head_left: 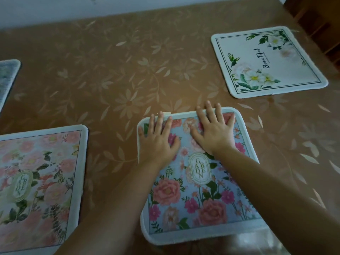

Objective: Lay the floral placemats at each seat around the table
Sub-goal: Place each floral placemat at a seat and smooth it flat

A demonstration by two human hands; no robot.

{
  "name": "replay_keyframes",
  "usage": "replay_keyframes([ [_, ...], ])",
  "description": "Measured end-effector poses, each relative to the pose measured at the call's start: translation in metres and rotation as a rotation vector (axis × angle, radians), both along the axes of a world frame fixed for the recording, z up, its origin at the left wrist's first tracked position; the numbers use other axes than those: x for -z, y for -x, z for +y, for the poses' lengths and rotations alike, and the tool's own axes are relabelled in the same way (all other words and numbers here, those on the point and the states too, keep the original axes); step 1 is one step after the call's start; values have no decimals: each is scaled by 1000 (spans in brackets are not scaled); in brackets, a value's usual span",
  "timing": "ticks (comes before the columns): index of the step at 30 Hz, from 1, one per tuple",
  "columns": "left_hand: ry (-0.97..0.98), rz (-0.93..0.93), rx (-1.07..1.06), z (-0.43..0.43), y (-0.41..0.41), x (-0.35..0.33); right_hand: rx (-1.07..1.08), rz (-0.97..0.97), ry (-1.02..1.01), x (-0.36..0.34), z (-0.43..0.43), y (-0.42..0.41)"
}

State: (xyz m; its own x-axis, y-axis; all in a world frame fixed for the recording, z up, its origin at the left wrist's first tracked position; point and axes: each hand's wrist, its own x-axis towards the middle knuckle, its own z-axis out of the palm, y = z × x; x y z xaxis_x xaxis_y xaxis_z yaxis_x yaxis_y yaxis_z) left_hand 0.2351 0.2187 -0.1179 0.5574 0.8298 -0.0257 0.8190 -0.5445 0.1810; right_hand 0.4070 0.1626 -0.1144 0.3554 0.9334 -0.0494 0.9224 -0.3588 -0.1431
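Note:
A blue floral placemat (198, 199) lies flat at the near edge of the table, in front of me. My left hand (158, 140) presses flat on its far left part, fingers spread and straight. My right hand (214, 131) presses flat on its far right part, fingertips reaching the mat's far edge. A pink floral placemat (36, 177) lies to the left at the near edge. A white placemat with white flowers (268, 61) lies at the far right. The corner of another placemat (7, 78) shows at the left edge of the view.
The table (119, 74) carries a brown cloth with a pale leaf pattern. A pale wall (73, 8) runs behind it. Part of a dark wooden chair (316, 21) stands at the upper right.

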Motion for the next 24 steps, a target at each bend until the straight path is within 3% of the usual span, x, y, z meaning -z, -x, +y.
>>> replay_keyframes([
  [4,4,8,-26,-12,4,2,137,21,12,2,-30,13],
  [19,100,8,222,-168,81,-16,202,126,75,-13,-171,107],
  [24,187,124,271,-171,114,-30,208,166,124,-31,-186,139],
])
